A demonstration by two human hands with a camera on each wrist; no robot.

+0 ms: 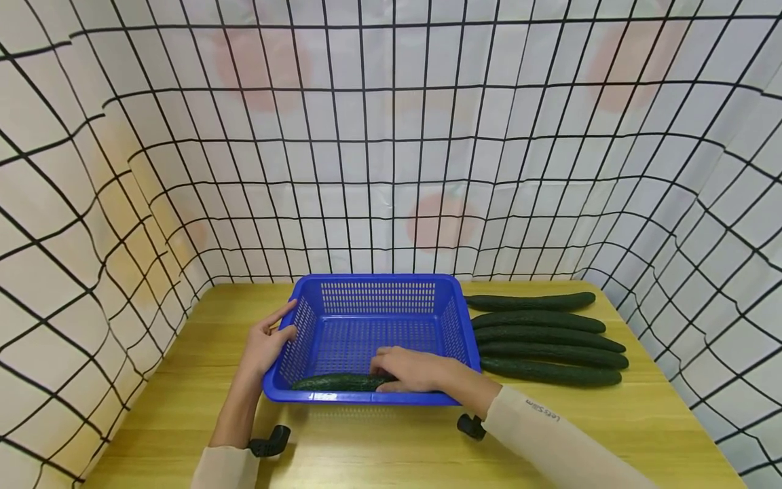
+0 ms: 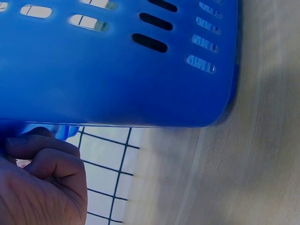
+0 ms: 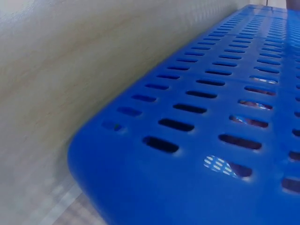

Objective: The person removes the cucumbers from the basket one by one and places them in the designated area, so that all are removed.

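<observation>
A blue plastic basket [image 1: 379, 398] with slotted walls stands on the table. Its left rim is held by my left hand [image 1: 264, 348], with curled fingers showing beside the wall in the left wrist view [image 2: 51, 178]. Inside, along the near wall, lies a dark green cucumber [image 1: 336, 382]. My right hand [image 1: 412, 370] reaches over the front right of the rim and grips the cucumber's right end. The slotted basket wall [image 3: 140, 187] fills much of the right wrist view and mostly hides that hand.
Several cucumbers [image 1: 550, 352] lie side by side on the wooden table [image 1: 379, 448], right of the basket. Black netting [image 1: 391, 180] over white sheeting encloses the table at the back and both sides.
</observation>
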